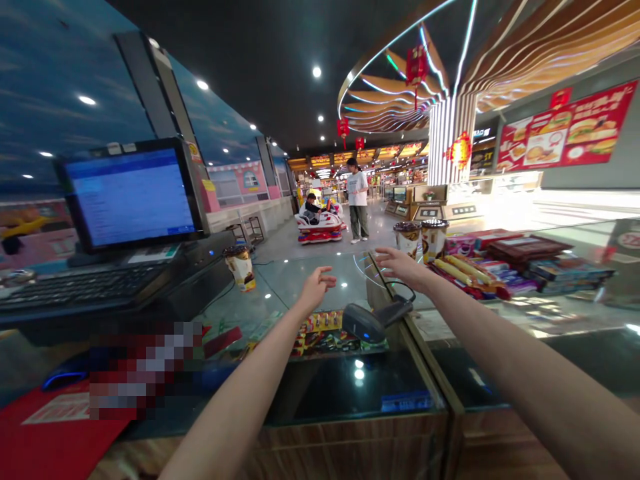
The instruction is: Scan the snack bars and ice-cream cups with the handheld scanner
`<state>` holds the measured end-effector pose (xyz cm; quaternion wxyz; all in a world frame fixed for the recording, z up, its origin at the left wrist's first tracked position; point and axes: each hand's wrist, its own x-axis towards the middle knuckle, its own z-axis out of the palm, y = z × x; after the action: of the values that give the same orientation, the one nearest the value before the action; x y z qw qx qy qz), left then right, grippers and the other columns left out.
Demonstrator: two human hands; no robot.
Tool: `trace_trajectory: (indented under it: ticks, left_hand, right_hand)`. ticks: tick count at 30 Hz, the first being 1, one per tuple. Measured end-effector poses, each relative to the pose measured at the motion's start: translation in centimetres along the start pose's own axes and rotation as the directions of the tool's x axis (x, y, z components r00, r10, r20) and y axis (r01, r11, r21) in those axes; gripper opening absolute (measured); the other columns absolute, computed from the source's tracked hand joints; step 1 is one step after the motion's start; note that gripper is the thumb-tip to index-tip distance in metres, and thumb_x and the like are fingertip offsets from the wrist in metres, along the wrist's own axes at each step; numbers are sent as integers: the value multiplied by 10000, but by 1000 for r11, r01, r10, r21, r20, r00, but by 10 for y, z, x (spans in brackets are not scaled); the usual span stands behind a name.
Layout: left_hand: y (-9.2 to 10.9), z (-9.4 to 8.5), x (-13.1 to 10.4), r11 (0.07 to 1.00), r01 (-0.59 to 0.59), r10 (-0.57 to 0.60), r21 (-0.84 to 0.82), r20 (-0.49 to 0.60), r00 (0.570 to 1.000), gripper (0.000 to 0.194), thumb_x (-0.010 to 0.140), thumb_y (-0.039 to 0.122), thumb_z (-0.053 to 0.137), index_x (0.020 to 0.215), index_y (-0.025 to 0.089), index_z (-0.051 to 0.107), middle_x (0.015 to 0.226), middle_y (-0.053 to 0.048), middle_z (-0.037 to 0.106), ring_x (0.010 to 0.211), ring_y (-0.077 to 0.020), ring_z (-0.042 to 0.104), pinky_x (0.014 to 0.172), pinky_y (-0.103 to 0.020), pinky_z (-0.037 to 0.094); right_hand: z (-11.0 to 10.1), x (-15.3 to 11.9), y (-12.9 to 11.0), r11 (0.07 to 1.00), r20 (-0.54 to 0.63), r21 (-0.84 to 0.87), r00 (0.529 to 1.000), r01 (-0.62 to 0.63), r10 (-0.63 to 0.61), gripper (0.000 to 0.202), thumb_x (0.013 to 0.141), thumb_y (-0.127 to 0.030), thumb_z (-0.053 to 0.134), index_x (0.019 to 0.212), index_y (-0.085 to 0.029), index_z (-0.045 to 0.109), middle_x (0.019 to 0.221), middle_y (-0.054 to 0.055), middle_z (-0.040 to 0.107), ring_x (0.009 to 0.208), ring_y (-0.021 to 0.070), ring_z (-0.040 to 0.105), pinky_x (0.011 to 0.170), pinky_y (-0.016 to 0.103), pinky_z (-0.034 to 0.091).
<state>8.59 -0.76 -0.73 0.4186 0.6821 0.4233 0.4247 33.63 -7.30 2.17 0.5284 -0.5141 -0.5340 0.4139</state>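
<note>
Both my arms reach out over a glass-topped display counter (350, 383). My left hand (317, 288) hovers above the glass with fingers apart and nothing in it. To its right, my right hand (400, 265) is stretched forward, fingers spread and empty, close to a lidded paper cup (407, 240). A second lidded cup (433, 240) stands just beside that one. Below and between my hands, a black barcode scanner (364, 323) with a blue light lies on the glass. Another patterned cup (241, 268) stands farther left, near the monitor.
At left are a monitor (133, 193), a keyboard (85, 287), a mouse (70, 373) and a red sheet (60, 433). Packaged snacks (480, 270) are piled on the right counter. Beyond the counter, one person (357, 197) stands near another seated in a ride-on car (320, 227).
</note>
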Motion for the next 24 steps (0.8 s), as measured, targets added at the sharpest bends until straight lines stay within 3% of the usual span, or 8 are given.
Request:
trace_trajectory:
  ticks: [8,18,24]
  left_hand:
    - [-2,24,17,998,-46,43,31,104,994,532,696,17,427,1194,152,557,995,-95,732,853,-164,708,752,-285,486]
    - [2,44,37,998,-52,46,26,179,983,536,709,21,420,1214,155,538,1046,-105,726,901,-162,705,791,-294,486]
    - [12,69,58,1000,-26,27,-8,246,969,532,731,22,436,1236,162,527,1097,-117,715,932,-166,704,829,-317,490]
  right_hand:
    - [-39,2,24,998,-91,44,995,-44,48,544,770,-114,555,1308,-194,535,1303,131,593,1149,231,562,838,332,480]
    - [-65,8,41,996,-194,53,977,-77,86,493,741,-149,576,1229,-211,553,1261,116,610,1127,225,573,796,315,466]
    - [-74,21,51,991,-304,68,944,-112,128,546,705,-125,556,1247,-193,539,1319,143,573,1159,234,559,770,297,472]
